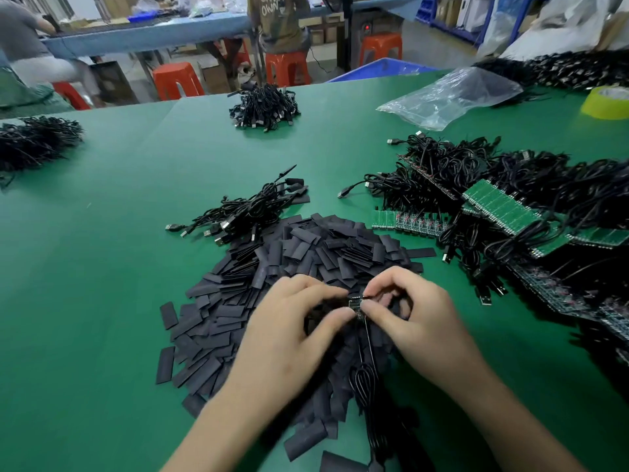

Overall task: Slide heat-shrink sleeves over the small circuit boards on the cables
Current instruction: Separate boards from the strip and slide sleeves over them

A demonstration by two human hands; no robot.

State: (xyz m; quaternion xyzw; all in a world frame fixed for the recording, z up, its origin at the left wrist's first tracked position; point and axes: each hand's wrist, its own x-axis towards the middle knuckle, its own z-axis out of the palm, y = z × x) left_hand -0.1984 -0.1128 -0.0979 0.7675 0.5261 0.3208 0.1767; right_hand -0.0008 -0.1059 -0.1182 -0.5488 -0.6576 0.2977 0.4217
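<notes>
A big heap of flat black heat-shrink sleeves (306,253) lies on the green table in front of me. Above it my left hand (289,338) and my right hand (412,321) meet fingertip to fingertip. Between them I pinch a small green circuit board (354,304); its black cable (366,379) hangs down toward me over the heap. Under my left fingers a dark shape, perhaps a sleeve, is blurred. A small bundle of black USB cables (245,212) lies just beyond the heap on the left.
At the right sprawls a large tangle of black cables with green circuit board strips (500,206). More cable piles sit at the far middle (265,105) and far left (37,141). A clear plastic bag (452,97) and yellow tape roll (607,102) lie far right. People sit at benches behind.
</notes>
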